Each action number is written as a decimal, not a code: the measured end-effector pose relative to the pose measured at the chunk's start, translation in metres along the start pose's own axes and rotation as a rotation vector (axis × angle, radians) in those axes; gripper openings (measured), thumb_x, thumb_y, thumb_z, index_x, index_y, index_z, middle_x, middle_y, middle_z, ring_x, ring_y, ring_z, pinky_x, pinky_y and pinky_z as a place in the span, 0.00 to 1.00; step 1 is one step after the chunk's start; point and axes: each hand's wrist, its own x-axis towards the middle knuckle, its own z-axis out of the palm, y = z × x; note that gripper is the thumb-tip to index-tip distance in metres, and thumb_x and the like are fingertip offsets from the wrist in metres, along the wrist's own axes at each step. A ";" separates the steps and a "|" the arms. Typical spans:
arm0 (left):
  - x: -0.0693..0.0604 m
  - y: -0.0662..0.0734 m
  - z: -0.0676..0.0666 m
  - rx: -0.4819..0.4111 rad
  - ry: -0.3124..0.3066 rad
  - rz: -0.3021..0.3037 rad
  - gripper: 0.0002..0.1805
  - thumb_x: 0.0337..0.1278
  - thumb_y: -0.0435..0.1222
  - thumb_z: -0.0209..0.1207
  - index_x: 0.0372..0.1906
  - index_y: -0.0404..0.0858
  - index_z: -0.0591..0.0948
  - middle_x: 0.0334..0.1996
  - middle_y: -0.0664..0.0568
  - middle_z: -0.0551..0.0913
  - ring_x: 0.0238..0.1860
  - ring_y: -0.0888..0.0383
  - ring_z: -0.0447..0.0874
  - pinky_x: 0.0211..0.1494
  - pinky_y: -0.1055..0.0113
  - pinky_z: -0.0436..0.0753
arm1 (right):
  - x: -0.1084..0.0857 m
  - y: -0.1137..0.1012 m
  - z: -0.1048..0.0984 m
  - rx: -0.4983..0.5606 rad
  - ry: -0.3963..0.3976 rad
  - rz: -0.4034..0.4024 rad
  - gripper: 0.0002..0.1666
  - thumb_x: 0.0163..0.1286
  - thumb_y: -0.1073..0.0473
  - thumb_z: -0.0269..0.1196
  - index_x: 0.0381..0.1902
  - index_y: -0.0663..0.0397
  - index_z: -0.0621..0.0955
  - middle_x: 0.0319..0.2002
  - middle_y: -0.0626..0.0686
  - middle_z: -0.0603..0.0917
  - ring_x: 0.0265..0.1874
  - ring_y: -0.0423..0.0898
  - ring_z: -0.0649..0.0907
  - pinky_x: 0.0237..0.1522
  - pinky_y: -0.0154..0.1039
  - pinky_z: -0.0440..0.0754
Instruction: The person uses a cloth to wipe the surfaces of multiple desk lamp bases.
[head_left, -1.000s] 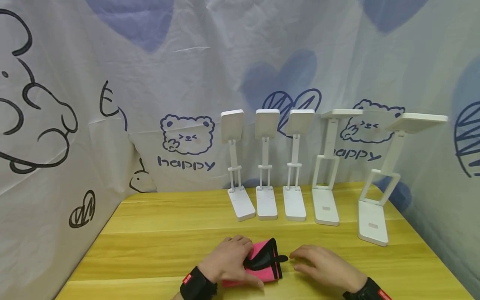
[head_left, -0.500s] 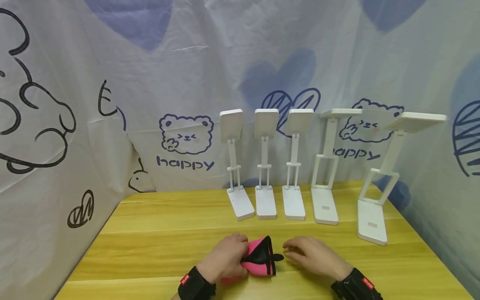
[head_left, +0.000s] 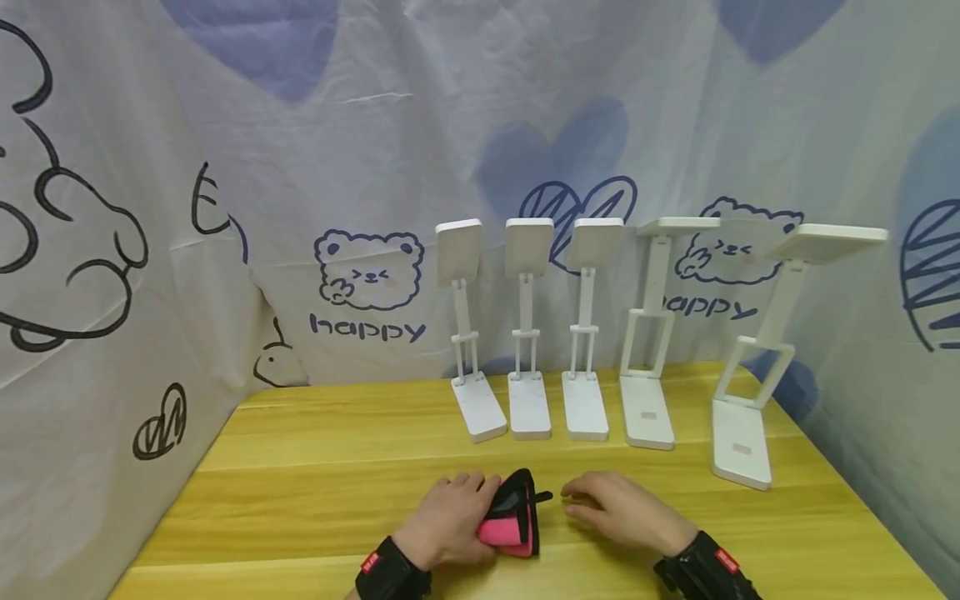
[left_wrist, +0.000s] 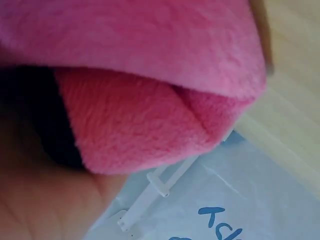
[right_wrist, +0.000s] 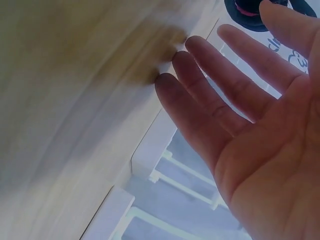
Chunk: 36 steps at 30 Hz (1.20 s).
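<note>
My left hand [head_left: 448, 521] grips a folded pink plush cloth [head_left: 501, 532] with black edging and a small black loop, near the front of the table. In the left wrist view the soft pink fabric [left_wrist: 140, 120] bulges in folds beside the base of the hand; the curled fingers are hidden there. To the right of the loop, a small gap away, my right hand [head_left: 626, 510] holds nothing. The right wrist view shows its fingers [right_wrist: 230, 85] extended and slightly bent, fingertips close to the tabletop.
Several white folding desk lamps [head_left: 528, 408] stand in a row at the back and right of the yellow wood-grain table [head_left: 337, 467]. Behind and at the sides hangs a printed cloth curtain [head_left: 360, 167] with bears and hearts.
The left fingers have closed further on the pink cloth, which is now bunched, tilted and shifted slightly left. The right hand has moved a little left, following the loop.
</note>
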 end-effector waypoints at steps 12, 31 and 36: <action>-0.002 -0.024 -0.016 -0.276 -0.013 -0.011 0.14 0.45 0.38 0.69 0.37 0.47 0.77 0.26 0.62 0.76 0.27 0.65 0.72 0.33 0.69 0.73 | 0.020 -0.008 0.007 0.002 0.072 0.025 0.17 0.72 0.50 0.59 0.49 0.53 0.85 0.44 0.49 0.88 0.44 0.44 0.85 0.47 0.45 0.82; -0.009 -0.070 -0.018 -0.462 0.027 -0.188 0.13 0.59 0.32 0.57 0.47 0.37 0.70 0.28 0.49 0.74 0.27 0.56 0.74 0.31 0.63 0.74 | 0.067 -0.027 0.021 -0.131 0.162 -0.050 0.16 0.70 0.51 0.61 0.49 0.53 0.85 0.54 0.55 0.82 0.53 0.51 0.82 0.56 0.49 0.79; -0.010 -0.076 -0.017 -0.449 0.046 -0.208 0.16 0.60 0.33 0.59 0.50 0.35 0.70 0.29 0.48 0.76 0.27 0.56 0.74 0.31 0.62 0.74 | 0.084 -0.031 0.024 -0.169 0.208 -0.055 0.19 0.70 0.52 0.62 0.53 0.56 0.83 0.58 0.59 0.79 0.56 0.54 0.80 0.59 0.50 0.77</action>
